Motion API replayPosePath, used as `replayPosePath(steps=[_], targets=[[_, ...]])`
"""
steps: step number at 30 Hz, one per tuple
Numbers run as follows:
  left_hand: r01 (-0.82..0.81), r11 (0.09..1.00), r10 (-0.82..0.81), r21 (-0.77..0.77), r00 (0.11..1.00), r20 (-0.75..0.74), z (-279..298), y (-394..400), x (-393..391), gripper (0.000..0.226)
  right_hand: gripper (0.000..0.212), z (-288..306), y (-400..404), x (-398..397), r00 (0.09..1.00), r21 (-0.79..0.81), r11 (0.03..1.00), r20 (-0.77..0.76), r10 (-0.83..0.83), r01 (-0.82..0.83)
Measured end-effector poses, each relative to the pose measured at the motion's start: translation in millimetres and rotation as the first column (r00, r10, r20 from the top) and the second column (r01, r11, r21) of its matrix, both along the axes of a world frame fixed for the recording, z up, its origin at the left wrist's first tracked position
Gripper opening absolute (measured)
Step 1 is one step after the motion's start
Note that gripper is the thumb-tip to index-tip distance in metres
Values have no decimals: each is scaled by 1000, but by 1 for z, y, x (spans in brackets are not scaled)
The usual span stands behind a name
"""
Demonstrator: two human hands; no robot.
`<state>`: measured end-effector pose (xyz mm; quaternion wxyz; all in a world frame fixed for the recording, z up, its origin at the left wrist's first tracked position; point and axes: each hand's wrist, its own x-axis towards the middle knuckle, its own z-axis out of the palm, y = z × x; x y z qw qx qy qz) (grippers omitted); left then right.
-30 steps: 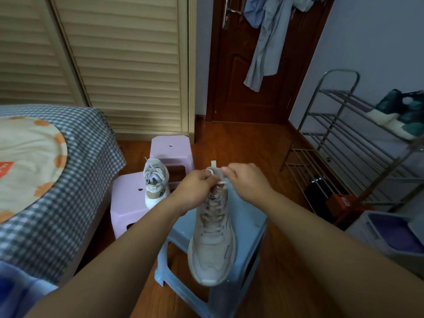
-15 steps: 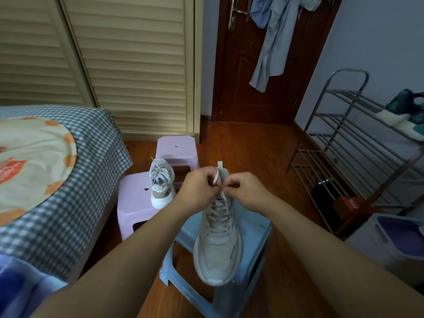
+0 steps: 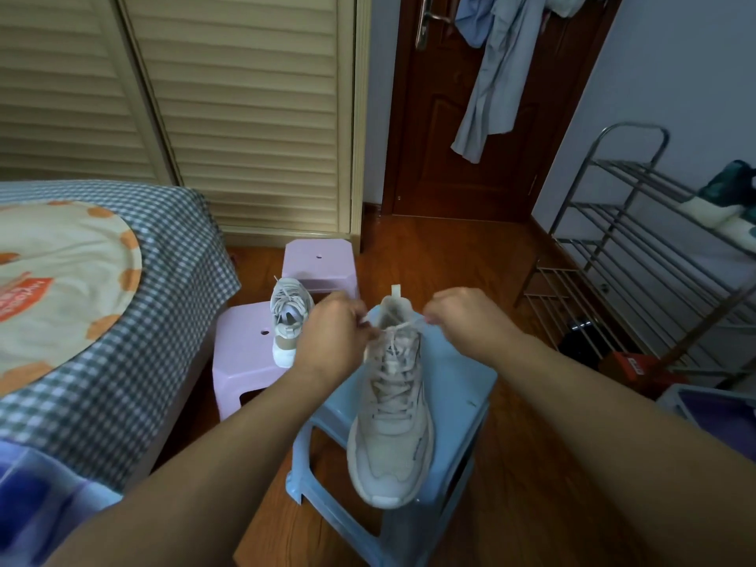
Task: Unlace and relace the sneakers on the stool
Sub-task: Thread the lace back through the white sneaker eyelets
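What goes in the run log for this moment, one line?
left hand: pinches lace end | right hand: pinches other end | beige lace-up sneaker: on light blue plastic stool | second sneaker: on pink stool

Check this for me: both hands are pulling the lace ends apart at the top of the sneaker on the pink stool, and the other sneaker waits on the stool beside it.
One thing is wrong: the sneaker being worked on stands on the blue stool, not the pink one. The head view shows the left hand and right hand each pinching a lace end at its top. The other sneaker is the one on the pink stool.
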<state>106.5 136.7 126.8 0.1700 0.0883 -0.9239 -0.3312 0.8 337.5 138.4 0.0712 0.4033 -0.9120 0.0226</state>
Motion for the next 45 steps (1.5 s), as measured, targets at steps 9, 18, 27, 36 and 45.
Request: replayPosePath(steps=[9, 18, 27, 36, 45], targets=[[-128, 357, -77, 925, 983, 166, 16, 3, 10, 24, 6, -16, -2, 17, 985, -562, 809, 118, -125, 170], [244, 878, -314, 412, 943, 112, 20, 35, -7, 19, 17, 17, -35, 31, 955, -616, 775, 291, 59, 140], [20, 728, -219, 685, 954, 205, 16, 16, -17, 40, 27, 11, -7, 14, 853, -401, 763, 362, -376, 507], [57, 717, -354, 695, 889, 292, 13, -5, -17, 16, 12, 7, -36, 29, 781, -310, 900, 623, -52, 307], [-95, 538, -365, 837, 869, 333, 10, -10, -17, 37, 10, -12, -42, 30, 650, -410, 808, 759, 45, 423]])
